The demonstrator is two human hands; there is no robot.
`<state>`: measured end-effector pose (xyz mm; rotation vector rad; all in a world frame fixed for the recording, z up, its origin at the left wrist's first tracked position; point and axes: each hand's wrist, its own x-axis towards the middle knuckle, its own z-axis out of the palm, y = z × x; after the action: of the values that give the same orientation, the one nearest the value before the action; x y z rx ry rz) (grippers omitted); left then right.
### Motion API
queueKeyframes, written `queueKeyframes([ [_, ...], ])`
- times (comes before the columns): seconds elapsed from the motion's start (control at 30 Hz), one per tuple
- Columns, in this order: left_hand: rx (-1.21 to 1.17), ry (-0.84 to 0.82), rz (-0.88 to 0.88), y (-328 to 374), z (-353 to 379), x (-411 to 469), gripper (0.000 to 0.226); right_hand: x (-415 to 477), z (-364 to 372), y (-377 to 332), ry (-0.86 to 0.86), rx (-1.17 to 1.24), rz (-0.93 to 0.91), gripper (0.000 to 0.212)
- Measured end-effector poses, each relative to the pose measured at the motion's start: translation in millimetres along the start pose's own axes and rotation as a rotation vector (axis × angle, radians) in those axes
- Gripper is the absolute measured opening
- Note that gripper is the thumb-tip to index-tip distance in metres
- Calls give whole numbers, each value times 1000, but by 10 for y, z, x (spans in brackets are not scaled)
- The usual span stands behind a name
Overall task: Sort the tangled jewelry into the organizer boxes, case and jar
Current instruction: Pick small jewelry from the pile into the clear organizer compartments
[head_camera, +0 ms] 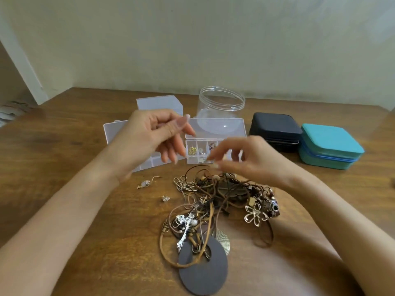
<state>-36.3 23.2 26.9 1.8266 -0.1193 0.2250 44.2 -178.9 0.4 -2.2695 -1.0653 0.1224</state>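
A tangled jewelry pile (pixel 213 201) of brown cords, a silver cross (pixel 186 225), a flower pendant (pixel 255 212) and a grey disc (pixel 203 272) lies at the table's middle. Behind it stands a small open organizer box (pixel 197 160) with a few pieces in its compartments. My left hand (pixel 154 135) hovers over a larger clear organizer box (pixel 116 133), thumb beside the index finger, other fingers hanging loose, nothing seen in it. My right hand (pixel 248 159) is blurred above the pile, thumb and fingertips close together; whether it pinches anything I cannot tell. A clear jar (pixel 221 103) stands open behind.
A dark case (pixel 275 131) and a teal case (pixel 329 148) sit shut at the right. A third clear box (pixel 159 102) stands shut at the back. Two loose earrings (pixel 149 182) (pixel 165 198) lie left of the pile. A wall bounds the table's far edge.
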Motion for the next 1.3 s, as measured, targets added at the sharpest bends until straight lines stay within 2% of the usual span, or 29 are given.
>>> queueKeyframes([
  [0.07, 147, 82, 28, 7, -67, 7, 25, -21, 43, 65, -113, -150, -16, 13],
  [0.13, 355, 97, 29, -19, -106, 25, 24, -47, 34, 69, -155, -184, -40, 12],
  [0.33, 628, -161, -207, -36, -173, 23, 27, -139, -171, 67, -360, -122, -53, 24],
  [0.47, 760, -285, -291, -53, -209, 20, 27, -183, -256, 45, -452, -100, -31, 31],
  [0.53, 786, -334, -331, -65, -216, 17, 26, -190, -304, 40, -394, -93, -3, 35],
  [0.73, 788, -463, -437, -85, -196, 11, 27, -144, -359, 96, 106, -136, 49, 19],
  [0.87, 803, -501, -447, -134, -199, 10, 25, -149, -424, 152, 180, -198, 93, 12],
  [0.93, 812, -504, -449, -145, -208, 18, 24, -189, -524, 212, 54, -204, 157, 8],
  [1.07, 840, -492, -427, -164, -219, 24, 22, -309, -686, 279, -396, -85, 286, 10],
  [1.2, 874, -493, -374, -184, -216, 36, 19, -366, -760, 281, -527, -18, 268, 15],
  [1.3, 878, -488, -344, -181, -213, 38, 17, -401, -744, 300, -625, -35, 261, 28],
])
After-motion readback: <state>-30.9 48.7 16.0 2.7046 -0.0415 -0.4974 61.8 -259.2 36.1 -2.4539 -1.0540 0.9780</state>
